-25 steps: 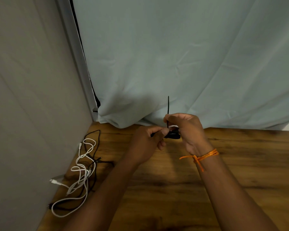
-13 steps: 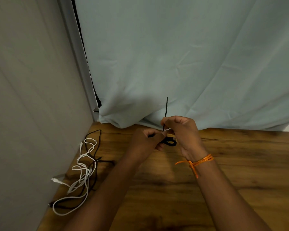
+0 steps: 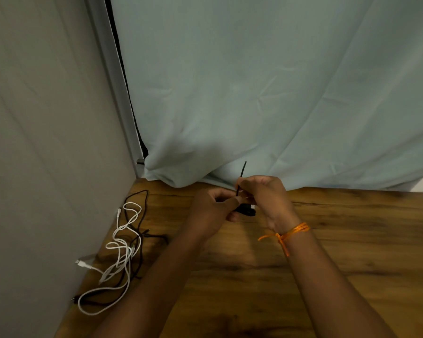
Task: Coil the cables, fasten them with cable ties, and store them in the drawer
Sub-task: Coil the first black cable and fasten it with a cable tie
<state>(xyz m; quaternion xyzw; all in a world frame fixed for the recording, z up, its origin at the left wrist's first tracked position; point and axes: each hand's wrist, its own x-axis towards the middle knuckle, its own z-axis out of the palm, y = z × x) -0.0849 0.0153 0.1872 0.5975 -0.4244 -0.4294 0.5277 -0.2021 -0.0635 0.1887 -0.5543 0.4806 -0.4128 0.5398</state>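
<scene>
Over the far part of the wooden table [image 3: 327, 276], my left hand [image 3: 213, 208] grips a small coiled black cable [image 3: 246, 210]. My right hand [image 3: 266, 193] pinches a thin black cable tie [image 3: 242, 170] whose free end sticks up above my fingers. Both hands meet at the bundle, and the wrap around it is mostly hidden by my fingers. A loose tangle of white cable [image 3: 121, 247] and black cable [image 3: 142, 215] lies on the table at the left, by the wall. No drawer is in view.
A grey wall [image 3: 47, 142] borders the table on the left. A pale blue curtain [image 3: 266, 93] hangs behind the table's far edge. An orange thread band [image 3: 288, 234] is tied on my right wrist.
The tie's free end has tilted to the right and shows shorter above my right hand. Both hands stay together at the bundle and have shifted slightly.
</scene>
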